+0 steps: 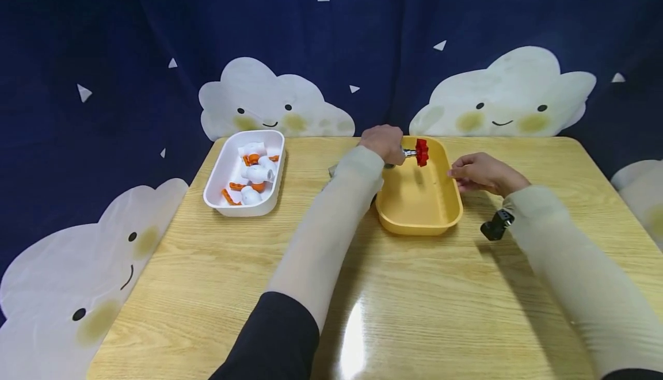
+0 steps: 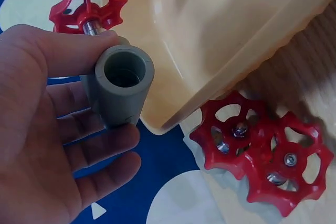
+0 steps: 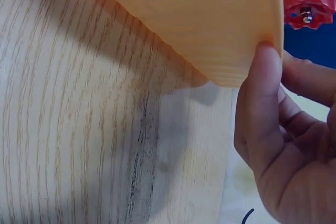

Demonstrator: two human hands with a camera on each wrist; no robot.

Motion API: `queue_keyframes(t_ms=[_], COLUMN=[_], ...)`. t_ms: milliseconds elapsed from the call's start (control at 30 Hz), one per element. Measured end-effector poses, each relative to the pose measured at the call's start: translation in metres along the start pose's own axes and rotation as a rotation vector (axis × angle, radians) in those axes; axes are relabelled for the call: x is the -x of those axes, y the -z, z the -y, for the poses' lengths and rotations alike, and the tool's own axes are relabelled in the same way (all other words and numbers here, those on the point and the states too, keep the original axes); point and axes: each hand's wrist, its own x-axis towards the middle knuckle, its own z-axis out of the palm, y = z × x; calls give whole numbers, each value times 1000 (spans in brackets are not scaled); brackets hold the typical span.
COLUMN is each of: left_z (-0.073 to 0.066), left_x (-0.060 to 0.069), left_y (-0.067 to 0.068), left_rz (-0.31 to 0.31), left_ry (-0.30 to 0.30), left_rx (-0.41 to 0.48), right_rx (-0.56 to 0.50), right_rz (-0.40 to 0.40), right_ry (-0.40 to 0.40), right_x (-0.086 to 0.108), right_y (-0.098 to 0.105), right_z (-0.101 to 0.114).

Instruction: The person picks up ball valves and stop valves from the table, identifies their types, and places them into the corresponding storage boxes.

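My left hand (image 1: 382, 143) grips a grey stop valve (image 2: 118, 98) with a red handwheel, above the far left part of a yellow tub (image 1: 416, 230). The handwheel points right, over the tub's inside. In the left wrist view, the thumb lies over the valve's grey body and the fingers curl beneath it. My right hand (image 1: 484, 174) pinches the tub's right rim between thumb and fingers, seen closely in the right wrist view. Two more red-wheeled valves (image 2: 286, 163) lie on the table beside the tub; my left forearm mostly hides them in the head view.
A white tub (image 1: 243, 210) with white pipe fittings (image 1: 256, 174) and orange pieces (image 1: 230, 197) stands on the left of the wooden table (image 1: 207, 288). Behind the table hangs a dark blue curtain (image 1: 311, 34) with clouds. A small black device (image 1: 497, 224) sits at my right wrist.
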Motion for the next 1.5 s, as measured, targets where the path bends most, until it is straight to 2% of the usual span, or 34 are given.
queue_keyframes(t_ms=[233, 433, 600, 767, 933, 1100, 1333, 1500], left_z=[6, 9, 5, -2, -4, -5, -13, -8], left_x=[-7, -14, -19, -20, -22, -27, -29, -33], left_y=[-6, -17, -24, -24, -23, -28, -34, -35], left_rz=[-15, -82, -114, -109, -111, -118, -125, -111], left_ry=[0, -8, -41, -33, -15, 7, 28, 47], left_rx=[32, 28, -4, -30, -12, 33, 28, 30], right_rx=[18, 17, 8, -7, -19, -23, -26, -25], right_rz=[9, 3, -1, -5, -8, -4, -3, -9], right_ry=[-9, -22, -15, 1, -23, -19, 1, -7], right_x=[-3, -3, -1, 0, 0, -1, 5, 1], right_y=[2, 1, 0, -2, -1, -1, 0, -4], right_z=[0, 0, 0, 0, 0, 1, -4, 1])
